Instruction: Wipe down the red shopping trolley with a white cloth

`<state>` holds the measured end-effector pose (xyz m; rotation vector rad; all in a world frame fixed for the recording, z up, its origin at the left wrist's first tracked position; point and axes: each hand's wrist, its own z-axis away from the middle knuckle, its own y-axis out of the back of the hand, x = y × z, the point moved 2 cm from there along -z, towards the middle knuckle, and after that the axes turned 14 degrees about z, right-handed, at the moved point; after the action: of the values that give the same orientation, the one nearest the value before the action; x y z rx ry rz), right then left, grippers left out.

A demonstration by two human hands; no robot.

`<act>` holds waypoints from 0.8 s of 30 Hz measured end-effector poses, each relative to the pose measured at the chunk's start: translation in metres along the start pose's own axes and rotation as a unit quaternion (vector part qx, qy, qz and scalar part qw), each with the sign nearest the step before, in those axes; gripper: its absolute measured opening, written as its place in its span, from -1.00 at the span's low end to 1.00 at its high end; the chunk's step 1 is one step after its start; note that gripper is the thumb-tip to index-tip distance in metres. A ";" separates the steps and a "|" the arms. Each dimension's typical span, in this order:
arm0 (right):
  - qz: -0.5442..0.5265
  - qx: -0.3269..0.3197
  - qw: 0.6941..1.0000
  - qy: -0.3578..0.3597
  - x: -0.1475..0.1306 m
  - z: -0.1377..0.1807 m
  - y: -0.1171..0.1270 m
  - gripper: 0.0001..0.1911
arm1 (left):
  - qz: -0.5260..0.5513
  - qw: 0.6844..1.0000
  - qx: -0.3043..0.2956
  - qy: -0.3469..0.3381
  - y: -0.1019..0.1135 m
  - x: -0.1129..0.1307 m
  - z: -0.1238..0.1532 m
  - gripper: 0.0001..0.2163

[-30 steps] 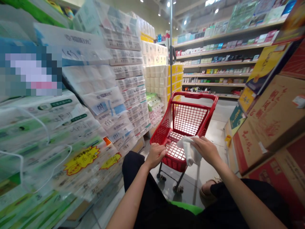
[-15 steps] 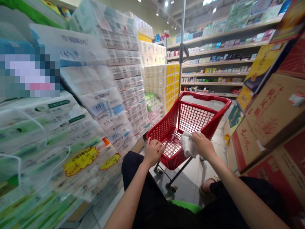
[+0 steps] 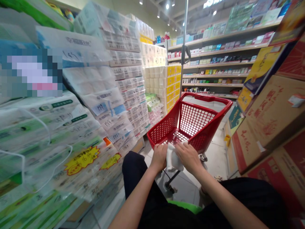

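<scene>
A red plastic shopping cart (image 3: 207,140) stands before my knees, its basket a grid of square holes. My left hand (image 3: 159,158) is closed over the near rim of the basket, at its left part. Close beside it, my right hand (image 3: 189,156) presses a crumpled white cloth (image 3: 172,159) against the same rim, fingers curled over the edge. The cloth hangs down between the two hands. My fingertips are partly hidden behind the rim.
Stacks of packaged tissue (image 3: 130,79) rise on the left, with yellow price tags (image 3: 82,160) lower down. Cardboard boxes (image 3: 271,111) line the right side. Shelves of small goods (image 3: 214,60) stand behind the cart, and a metal pole (image 3: 184,47) rises beyond it.
My right hand has moved left along the near rim with the white cloth, up to my left hand. My left hand has shifted slightly right and down. The cart has barely moved.
</scene>
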<state>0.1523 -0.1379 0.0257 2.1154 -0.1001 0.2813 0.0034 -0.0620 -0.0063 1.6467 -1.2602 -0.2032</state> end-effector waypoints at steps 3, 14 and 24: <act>-0.024 -0.001 0.999 0.031 -0.016 0.002 0.003 -0.83 | -0.022 1.000 -0.007 0.007 -0.002 -0.005 0.000 -0.84; -0.016 -0.015 0.999 -0.050 0.094 -0.002 -0.026 -0.66 | 0.082 0.996 0.012 -0.013 0.003 0.000 0.003 -0.62; -0.099 -0.011 0.995 0.004 0.008 0.013 -0.006 -0.68 | 0.097 0.995 0.016 -0.018 0.000 0.001 0.005 -0.59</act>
<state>0.1634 -0.1451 0.0158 2.0834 0.1109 0.1697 0.0004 -0.0658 -0.0083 1.5424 -1.4478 -0.0943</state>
